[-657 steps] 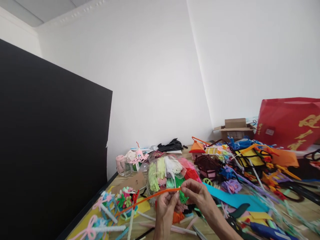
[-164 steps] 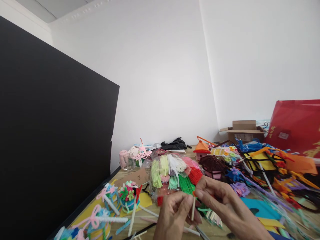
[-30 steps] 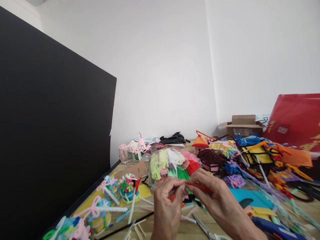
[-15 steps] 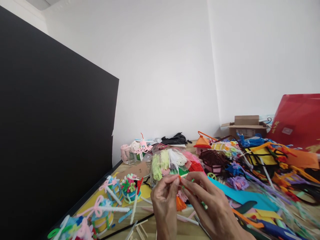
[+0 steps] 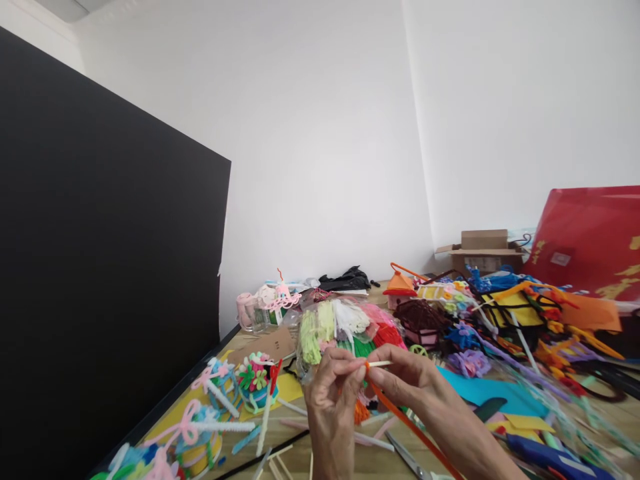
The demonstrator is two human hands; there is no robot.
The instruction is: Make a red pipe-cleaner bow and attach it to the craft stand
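Observation:
My left hand (image 5: 331, 400) and my right hand (image 5: 417, 393) meet low in the middle of the view, both pinched shut. Between the fingertips lies a thin pale stick (image 5: 379, 364), held level, with an orange pipe cleaner (image 5: 410, 427) wound on it where the thumbs meet. The orange strand runs down to the right under my right hand. Behind the hands stands a clear bag of pipe cleaners (image 5: 345, 330) in green, white, pink and red.
A black board (image 5: 100, 280) stands along the left edge of the wooden table (image 5: 295, 460). Finished pipe-cleaner flowers (image 5: 255, 380) lie left, scissors (image 5: 407, 460) below my hands, a heap of colourful craft pieces (image 5: 515, 327) right, a cardboard box (image 5: 483, 248) and red bag (image 5: 590, 240) behind.
The orange pipe cleaner has swung down to the right, under my right hand, and the pale stick now shows level between my fingertips. Both hands stay pinched together.

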